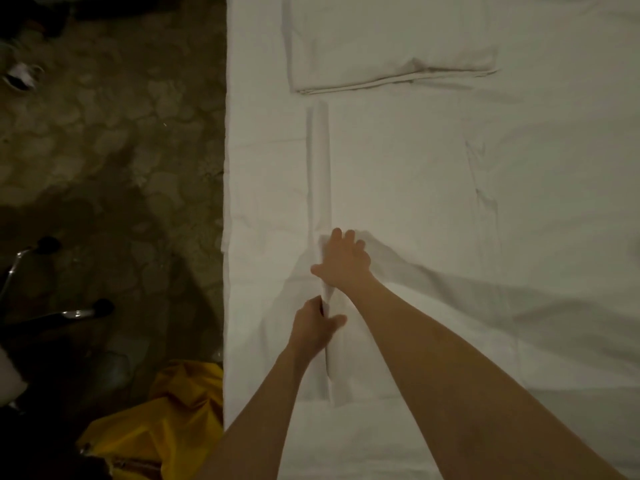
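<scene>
**Desk:** What does the head camera give you?

**Operator:** I'm looking straight down on a wide, flat white cloth (415, 202) spread over a white-covered bed (256, 150). The cloth lies in the middle of the bed. Its left side is turned over into a long narrow folded band (318, 161) that runs away from me, parallel to the bed's left side.

**Desk:** And the hands?

**Operator:** Both are on that band, at its near end. My left hand (313, 327) pinches the fold between thumb and curled fingers, so its grip is narrow and full of fabric. My right hand (344, 259) is just beyond it, arm crossing over the cloth. Its fingers are bent down over a raised bit of the band and the thumb sticks out to the left. From here it looks to be holding the fabric, and the cloth rises in a soft ridge to its right. The two hands are close but not touching.

**Desk:** Anything else in frame?

**Operator:** A folded rectangle of white fabric (391, 39) lies further up the bed, well apart from the hands. Left of the bed is a mottled stone floor (104, 150). On it I see a crumpled yellow fabric bundle (159, 424) near me and chrome chair legs with black tips (72, 313).
</scene>
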{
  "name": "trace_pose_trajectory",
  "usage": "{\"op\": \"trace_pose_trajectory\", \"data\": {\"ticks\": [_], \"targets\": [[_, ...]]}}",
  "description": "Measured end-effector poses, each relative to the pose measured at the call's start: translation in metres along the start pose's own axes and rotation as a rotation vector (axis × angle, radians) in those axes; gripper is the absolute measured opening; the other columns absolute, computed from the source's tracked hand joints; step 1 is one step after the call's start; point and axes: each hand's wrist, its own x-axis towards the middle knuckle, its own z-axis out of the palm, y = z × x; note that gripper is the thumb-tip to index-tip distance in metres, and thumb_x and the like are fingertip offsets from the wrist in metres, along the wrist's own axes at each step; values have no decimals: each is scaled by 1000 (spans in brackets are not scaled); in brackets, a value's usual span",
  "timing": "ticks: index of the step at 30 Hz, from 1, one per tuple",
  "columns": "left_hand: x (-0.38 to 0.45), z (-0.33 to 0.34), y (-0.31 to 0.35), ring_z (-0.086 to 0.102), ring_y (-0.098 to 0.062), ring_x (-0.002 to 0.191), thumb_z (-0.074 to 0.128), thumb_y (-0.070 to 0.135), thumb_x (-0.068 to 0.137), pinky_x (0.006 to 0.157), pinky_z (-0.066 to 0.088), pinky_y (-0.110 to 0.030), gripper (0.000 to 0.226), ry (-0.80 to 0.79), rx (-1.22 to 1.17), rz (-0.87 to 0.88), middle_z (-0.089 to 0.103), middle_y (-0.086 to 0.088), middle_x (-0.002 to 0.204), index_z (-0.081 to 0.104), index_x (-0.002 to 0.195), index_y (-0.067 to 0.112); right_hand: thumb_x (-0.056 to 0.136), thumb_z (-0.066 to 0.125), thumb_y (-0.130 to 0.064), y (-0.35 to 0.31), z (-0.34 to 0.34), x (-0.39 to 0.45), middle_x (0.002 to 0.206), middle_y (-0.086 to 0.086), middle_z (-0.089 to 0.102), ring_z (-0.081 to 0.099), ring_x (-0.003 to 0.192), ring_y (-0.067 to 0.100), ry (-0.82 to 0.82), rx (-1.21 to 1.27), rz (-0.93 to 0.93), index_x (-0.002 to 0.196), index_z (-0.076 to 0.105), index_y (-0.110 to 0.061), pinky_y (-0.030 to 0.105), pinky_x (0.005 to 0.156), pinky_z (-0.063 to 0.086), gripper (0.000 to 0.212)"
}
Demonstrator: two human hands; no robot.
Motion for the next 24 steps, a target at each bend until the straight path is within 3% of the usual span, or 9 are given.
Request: {"op": "trace_pose_trajectory", "data": {"ticks": [3,5,8,11,13,15,19,22,24], "targets": [[-12,5,13,65,-27,94,62,17,86,62,44,-23,23,-28,74,92,69,-10,100,62,104,2,87,61,-25,1,2,-4,119,10,47,51,109,28,-3,-53,24,119,40,-10,36,83,48,41],[-23,10,23,62,-29,94,57,12,87,60,45,-31,23,-20,61,155,67,-18,99,59,101,-6,92,53,-18,3,-4,-7,113,8,53,56,102,25,34,-89,0,115,44,-9,32,74,46,26],[-39,12,41,61,-20,93,55,8,87,52,43,-14,20,-19,18,254,67,-19,98,59,99,-7,95,41,-9,9,-24,-11,94,5,54,60,89,22,104,-62,-52,102,46,-11,27,66,38,9],[-52,17,62,64,-7,75,58,8,85,63,54,-17,14,-55,-45,315,67,0,85,61,99,8,96,40,-8,20,-51,-15,97,6,58,62,93,24,192,-63,-80,104,48,-10,27,66,38,11],[-62,25,81,60,-2,68,60,10,83,62,52,-14,14,-64,-59,377,63,11,81,60,97,14,98,40,-12,30,-74,-15,107,8,61,61,97,26,243,-48,-100,111,51,-9,29,70,40,17],[-69,41,101,63,-4,78,62,16,82,64,50,-12,24,-68,-44,466,66,12,89,61,106,16,101,38,-19,44,-101,-12,112,9,61,60,102,28,295,-1,-123,115,54,-8,31,75,42,23],[-84,98,144,66,-10,87,59,30,83,77,57,-29,38,-110,15,620,67,8,99,51,119,21,101,37,-26,92,-155,-2,114,11,60,59,104,31,328,130,-138,116,57,-9,31,75,40,31],[-95,148,182,66,-12,85,59,24,85,75,56,-26,42,-149,7,672,67,5,101,45,125,24,101,39,-26,148,-194,-2,102,12,63,59,95,31,385,234,-167,95,58,-17,30,70,37,22],[-105,186,209,65,-8,85,63,18,83,73,56,-22,45,-179,-25,662,67,9,100,44,123,27,101,40,-26,194,-220,-5,89,9,62,57,85,28,443,322,-159,91,60,-15,30,68,37,24]]}}
